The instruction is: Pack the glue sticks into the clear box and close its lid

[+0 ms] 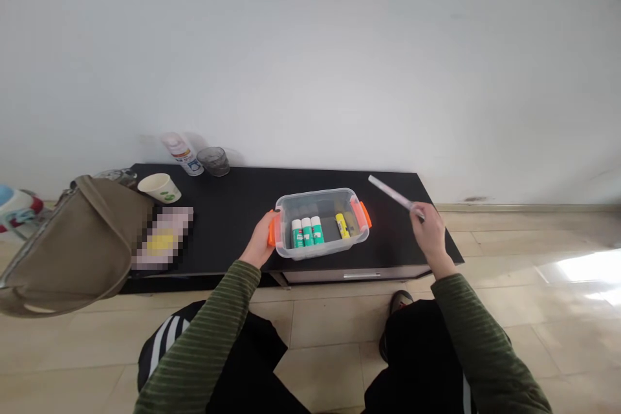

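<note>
By the left hand (259, 240), the box (321, 251) is clasped at the front of the black table (247, 200); inside, three green tubes (307, 233) and one yellow tube (342, 226) are contained. Well apart, the white stick (389, 192) is gripped by the right hand (429, 230).

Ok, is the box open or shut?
The box is open: no lid covers it, and the green tubes and yellow tube inside show plainly.

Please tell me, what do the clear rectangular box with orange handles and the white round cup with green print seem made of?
The box is likely smooth, translucent plastic: the black tabletop shows through its base. Its handles look like opaque plastic, evenly bright orange. The cup looks like matte paper, given its dull printed wall; plastic is possible.
</note>
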A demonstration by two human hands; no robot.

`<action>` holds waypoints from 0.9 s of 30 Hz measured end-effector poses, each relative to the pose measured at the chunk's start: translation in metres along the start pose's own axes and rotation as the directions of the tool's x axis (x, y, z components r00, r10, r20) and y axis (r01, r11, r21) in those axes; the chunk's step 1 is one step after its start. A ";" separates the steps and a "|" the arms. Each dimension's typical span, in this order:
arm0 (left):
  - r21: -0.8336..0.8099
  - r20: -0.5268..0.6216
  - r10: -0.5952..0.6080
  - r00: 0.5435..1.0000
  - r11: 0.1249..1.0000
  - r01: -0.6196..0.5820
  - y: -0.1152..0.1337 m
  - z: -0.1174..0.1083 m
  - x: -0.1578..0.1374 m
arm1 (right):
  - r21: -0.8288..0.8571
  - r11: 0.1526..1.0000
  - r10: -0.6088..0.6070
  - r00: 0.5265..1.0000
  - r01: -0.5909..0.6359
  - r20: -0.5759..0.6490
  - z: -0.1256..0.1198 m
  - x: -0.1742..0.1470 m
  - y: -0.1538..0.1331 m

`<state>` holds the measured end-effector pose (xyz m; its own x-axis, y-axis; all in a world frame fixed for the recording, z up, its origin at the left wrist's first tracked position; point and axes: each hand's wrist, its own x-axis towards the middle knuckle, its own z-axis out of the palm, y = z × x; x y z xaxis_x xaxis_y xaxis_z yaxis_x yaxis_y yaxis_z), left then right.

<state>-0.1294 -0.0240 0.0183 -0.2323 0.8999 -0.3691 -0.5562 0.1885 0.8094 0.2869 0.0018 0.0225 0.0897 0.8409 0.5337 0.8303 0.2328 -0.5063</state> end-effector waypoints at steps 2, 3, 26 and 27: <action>-0.002 -0.003 -0.004 1.000 1.000 0.004 0.000 0.001 0.000 | 0.158 0.986 0.086 0.963 -0.046 -0.256 -0.004 0.008 -0.005; -0.004 -0.001 -0.004 1.000 1.000 0.004 -0.001 0.002 0.001 | 0.265 0.963 0.150 0.918 -0.051 -0.367 -0.006 0.013 -0.007; 0.416 0.207 0.217 0.954 0.863 -0.287 0.003 0.003 0.005 | 0.697 0.239 0.331 0.732 -0.676 0.596 0.100 0.058 -0.087; 0.428 0.218 0.223 0.950 0.853 -0.299 0.003 0.003 0.005 | 0.675 0.276 0.329 0.727 -0.684 0.602 0.103 0.057 -0.088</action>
<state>-0.1301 -0.0180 0.0201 -0.1706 0.9828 -0.0706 -0.0633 0.0606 0.9962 0.1627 0.0794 0.0279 0.0074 0.9825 -0.1864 -0.2038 -0.1810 -0.9621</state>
